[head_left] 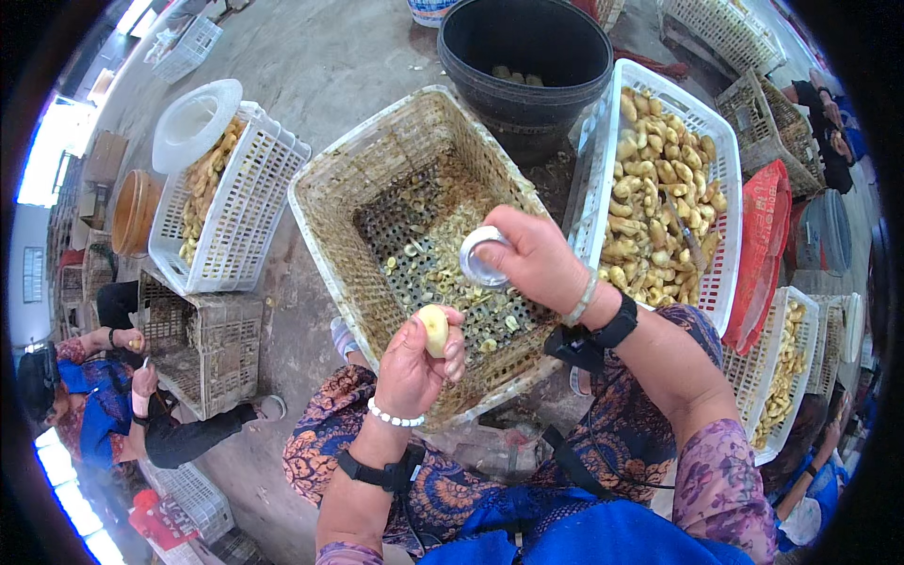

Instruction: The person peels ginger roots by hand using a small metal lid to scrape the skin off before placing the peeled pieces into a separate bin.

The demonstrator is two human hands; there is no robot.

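My left hand is closed around a pale yellow peeled root piece, its rounded end pointing up, above the near rim of a dirty cream crate. To its right, my right hand grips a silver ring-shaped tool, with the thumb across its opening. The tool and the root piece are apart. Below both hands, pale trimmings cover part of the crate's perforated bottom. A white crate heaped with yellowish knobbly roots stands to the right; a knife-like tool lies on the heap.
A black tub with a few pieces inside stands beyond the crate. At left are a white basket of roots and a brown bucket. A red sack hangs by the right crate. Co-workers sit on both sides.
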